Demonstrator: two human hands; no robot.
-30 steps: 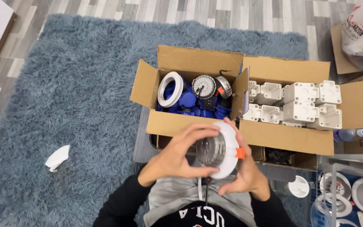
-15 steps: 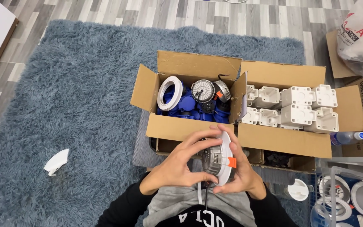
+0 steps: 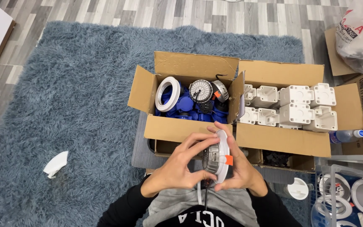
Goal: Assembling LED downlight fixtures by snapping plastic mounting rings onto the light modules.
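Both hands hold a round recessed light fitting (image 3: 217,157) with a white rim, a grey metal back and an orange spring clip, turned nearly edge-on over my lap. My left hand (image 3: 180,166) grips its back from the left. My right hand (image 3: 241,168) cups the white rim from the right, thumb near the clip. A dark cable hangs from the fitting. Just beyond stands an open cardboard box (image 3: 171,128) with blue parts, a white ring (image 3: 167,93) and another grey fitting (image 3: 201,90).
A second open cardboard box (image 3: 282,141) on the right holds several white plastic housings. A clear bin (image 3: 349,197) with white rings sits at lower right. A white scrap (image 3: 56,164) lies on the blue shag rug. A plastic bag (image 3: 360,33) and bottle are far right.
The fitting has turned from facing up to nearly edge-on between my hands, and my hands have closed tighter around it.
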